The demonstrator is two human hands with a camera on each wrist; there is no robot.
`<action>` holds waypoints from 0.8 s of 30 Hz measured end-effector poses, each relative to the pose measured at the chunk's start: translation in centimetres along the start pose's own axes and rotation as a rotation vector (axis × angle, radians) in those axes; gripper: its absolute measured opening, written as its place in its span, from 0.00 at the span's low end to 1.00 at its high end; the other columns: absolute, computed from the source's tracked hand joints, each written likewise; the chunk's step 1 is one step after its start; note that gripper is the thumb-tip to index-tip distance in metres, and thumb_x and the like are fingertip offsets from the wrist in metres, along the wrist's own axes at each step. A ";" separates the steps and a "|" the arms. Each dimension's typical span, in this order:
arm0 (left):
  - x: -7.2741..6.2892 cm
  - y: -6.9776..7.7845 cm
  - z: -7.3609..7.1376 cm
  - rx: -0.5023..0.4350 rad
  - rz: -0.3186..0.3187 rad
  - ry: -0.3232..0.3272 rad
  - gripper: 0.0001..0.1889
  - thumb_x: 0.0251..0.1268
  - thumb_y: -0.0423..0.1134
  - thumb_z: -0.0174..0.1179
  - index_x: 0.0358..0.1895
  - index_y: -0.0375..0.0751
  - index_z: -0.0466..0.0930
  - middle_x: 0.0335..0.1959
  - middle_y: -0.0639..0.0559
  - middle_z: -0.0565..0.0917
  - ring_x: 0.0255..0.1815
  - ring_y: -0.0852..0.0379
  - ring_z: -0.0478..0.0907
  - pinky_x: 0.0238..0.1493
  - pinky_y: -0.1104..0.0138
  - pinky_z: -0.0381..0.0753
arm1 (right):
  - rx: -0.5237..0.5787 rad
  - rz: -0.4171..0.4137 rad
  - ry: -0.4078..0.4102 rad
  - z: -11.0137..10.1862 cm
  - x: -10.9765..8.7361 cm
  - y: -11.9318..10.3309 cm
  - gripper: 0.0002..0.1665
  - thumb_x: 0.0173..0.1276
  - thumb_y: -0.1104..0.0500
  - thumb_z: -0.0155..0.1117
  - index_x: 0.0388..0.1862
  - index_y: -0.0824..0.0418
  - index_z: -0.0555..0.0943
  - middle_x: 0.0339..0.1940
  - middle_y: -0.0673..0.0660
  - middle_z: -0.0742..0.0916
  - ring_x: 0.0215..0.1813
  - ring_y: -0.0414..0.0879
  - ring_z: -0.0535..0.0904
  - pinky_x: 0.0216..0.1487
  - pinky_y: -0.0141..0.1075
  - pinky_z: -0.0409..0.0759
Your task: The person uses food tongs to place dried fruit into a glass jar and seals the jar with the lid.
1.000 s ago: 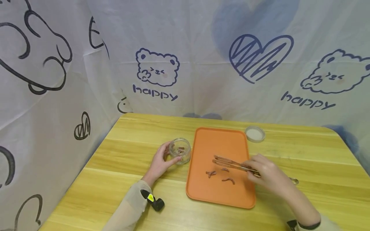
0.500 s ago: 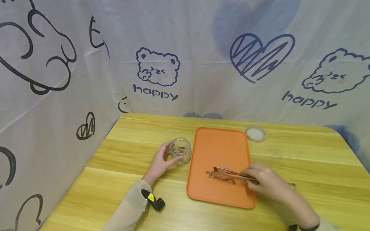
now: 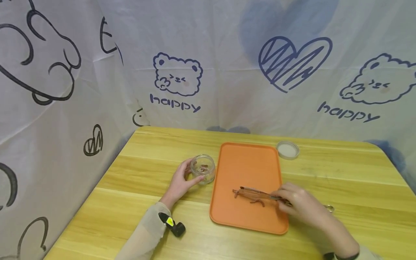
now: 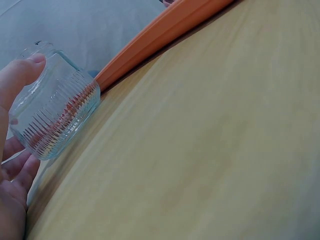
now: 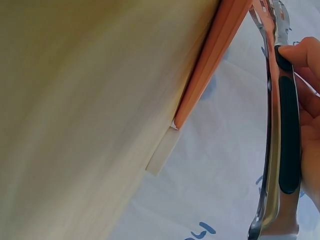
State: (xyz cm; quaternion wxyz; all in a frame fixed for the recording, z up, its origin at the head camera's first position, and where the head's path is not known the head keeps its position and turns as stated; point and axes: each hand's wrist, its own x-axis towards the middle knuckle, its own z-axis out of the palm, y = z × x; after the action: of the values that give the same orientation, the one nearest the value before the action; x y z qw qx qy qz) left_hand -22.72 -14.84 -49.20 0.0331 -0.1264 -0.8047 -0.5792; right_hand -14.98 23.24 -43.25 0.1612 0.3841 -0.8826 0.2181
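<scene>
My left hand (image 3: 179, 181) holds a clear glass jar (image 3: 208, 177) on the table, thumb on the near side, fingers behind. In the left wrist view the ribbed jar (image 4: 60, 110) has reddish-brown pieces low inside. My right hand (image 3: 300, 204) grips metal tongs (image 3: 260, 194), their tips pointing left, low over an orange tray (image 3: 248, 162). Dark pads line the tongs' handle (image 5: 289, 135) in the right wrist view. At the tips lies a brown strip (image 3: 235, 193); a curved strip (image 3: 259, 202) shows just below the arms. Whether the tips pinch a strip I cannot tell.
A round clear lid (image 3: 287, 150) sits beyond the tray's upper right corner. The tray takes up the middle of the wooden table (image 3: 156, 148). Behind, a white printed curtain (image 3: 227, 90) hangs along the table's back and left side.
The tongs have come down and nearer to me over the brown strips, and their arms have drawn together. One small strip is now hidden under them. Left hand and jar stay put.
</scene>
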 end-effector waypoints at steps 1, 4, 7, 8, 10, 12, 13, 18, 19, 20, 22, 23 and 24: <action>0.0 0.2 0.0 -0.002 -0.002 -0.002 0.39 0.53 0.41 0.72 0.68 0.42 0.64 0.63 0.42 0.70 0.62 0.47 0.69 0.66 0.59 0.67 | -0.001 -0.005 0.016 0.0 0.1 0.0 0.17 0.47 0.70 0.73 0.38 0.59 0.85 0.33 0.47 0.82 0.32 0.34 0.73 0.26 0.25 0.75; -0.3 1.5 -0.1 -0.006 0.001 -0.018 0.38 0.54 0.37 0.71 0.68 0.36 0.63 0.64 0.37 0.69 0.63 0.42 0.68 0.66 0.56 0.66 | 0.004 -0.019 0.056 -0.2 0.4 0.0 0.19 0.45 0.72 0.71 0.39 0.59 0.85 0.33 0.47 0.82 0.32 0.35 0.73 0.26 0.24 0.75; -0.5 3.0 -0.1 -0.001 0.002 -0.032 0.38 0.55 0.34 0.70 0.68 0.31 0.61 0.64 0.33 0.67 0.63 0.38 0.67 0.66 0.53 0.66 | 0.011 -0.022 0.080 -0.4 0.8 0.0 0.19 0.46 0.73 0.69 0.39 0.59 0.85 0.33 0.47 0.82 0.32 0.35 0.72 0.26 0.24 0.73; -0.6 3.3 -0.1 0.002 0.001 -0.035 0.38 0.55 0.33 0.69 0.68 0.29 0.60 0.64 0.32 0.67 0.64 0.37 0.66 0.66 0.53 0.66 | 0.015 -0.024 0.085 -0.5 0.9 0.0 0.19 0.46 0.73 0.68 0.39 0.59 0.85 0.33 0.47 0.81 0.31 0.34 0.71 0.25 0.23 0.72; -0.5 2.7 -0.1 -0.001 -0.002 -0.031 0.38 0.55 0.35 0.70 0.68 0.32 0.61 0.64 0.33 0.67 0.64 0.39 0.67 0.66 0.54 0.66 | 0.016 -0.033 0.098 -0.7 1.3 -0.1 0.18 0.47 0.73 0.68 0.38 0.60 0.85 0.32 0.46 0.81 0.31 0.34 0.71 0.26 0.22 0.72; -0.3 1.8 0.0 0.001 -0.003 -0.024 0.38 0.55 0.37 0.71 0.68 0.35 0.62 0.64 0.35 0.68 0.63 0.41 0.67 0.66 0.55 0.66 | 0.018 -0.048 0.110 -1.0 1.6 -0.1 0.17 0.48 0.72 0.67 0.38 0.60 0.85 0.31 0.46 0.81 0.31 0.34 0.70 0.26 0.21 0.71; -0.1 1.3 0.0 -0.004 -0.001 -0.021 0.39 0.54 0.37 0.71 0.68 0.36 0.62 0.64 0.36 0.68 0.64 0.41 0.67 0.66 0.55 0.66 | 0.011 -0.057 0.117 -1.1 1.8 -0.1 0.16 0.48 0.72 0.66 0.37 0.61 0.85 0.31 0.46 0.80 0.31 0.34 0.70 0.27 0.21 0.71; 0.1 -0.2 0.1 0.005 0.005 0.000 0.39 0.52 0.43 0.72 0.67 0.43 0.64 0.62 0.44 0.71 0.62 0.49 0.70 0.65 0.60 0.68 | -0.014 -0.098 0.145 -1.6 2.9 -0.1 0.13 0.51 0.70 0.65 0.37 0.62 0.85 0.30 0.48 0.80 0.31 0.36 0.71 0.27 0.21 0.72; 0.1 -0.2 0.1 0.005 0.008 0.002 0.39 0.52 0.43 0.72 0.67 0.44 0.64 0.62 0.44 0.71 0.62 0.50 0.70 0.65 0.61 0.68 | -0.018 -0.107 0.154 -1.7 3.3 -0.1 0.13 0.51 0.71 0.65 0.36 0.63 0.85 0.30 0.48 0.81 0.31 0.36 0.71 0.27 0.22 0.72; 0.1 -0.3 0.1 0.010 0.008 0.006 0.38 0.52 0.44 0.73 0.67 0.45 0.64 0.61 0.46 0.72 0.61 0.52 0.70 0.64 0.62 0.69 | -0.023 -0.114 0.162 -1.7 3.6 -0.1 0.13 0.50 0.71 0.65 0.36 0.63 0.85 0.29 0.49 0.81 0.30 0.37 0.71 0.26 0.22 0.72; 0.1 -0.3 0.1 0.012 0.005 0.008 0.38 0.52 0.44 0.72 0.67 0.45 0.64 0.61 0.47 0.72 0.61 0.52 0.70 0.64 0.63 0.69 | -0.037 -0.113 0.171 -1.9 4.4 -0.3 0.14 0.47 0.72 0.66 0.36 0.64 0.85 0.29 0.49 0.81 0.29 0.37 0.72 0.26 0.23 0.73; 0.1 -0.3 0.1 0.013 0.003 0.009 0.38 0.52 0.44 0.72 0.67 0.45 0.64 0.61 0.47 0.72 0.61 0.53 0.70 0.64 0.63 0.68 | -0.046 -0.111 0.173 -1.9 4.9 -0.4 0.14 0.47 0.72 0.66 0.36 0.64 0.85 0.29 0.50 0.81 0.29 0.37 0.72 0.25 0.24 0.74; 0.1 -0.3 0.1 0.014 0.002 0.009 0.39 0.52 0.44 0.72 0.67 0.44 0.64 0.61 0.47 0.72 0.61 0.52 0.70 0.64 0.63 0.68 | -0.059 -0.104 0.171 -2.0 5.3 -0.6 0.15 0.47 0.72 0.67 0.36 0.64 0.85 0.29 0.50 0.81 0.29 0.37 0.72 0.25 0.25 0.74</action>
State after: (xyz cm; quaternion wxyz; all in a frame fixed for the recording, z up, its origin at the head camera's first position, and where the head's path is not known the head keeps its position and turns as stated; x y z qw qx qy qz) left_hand -22.84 -14.86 -49.45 0.0381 -0.1245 -0.8085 -0.5740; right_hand -17.78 20.63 -39.03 0.2583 0.4045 -0.8505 0.2152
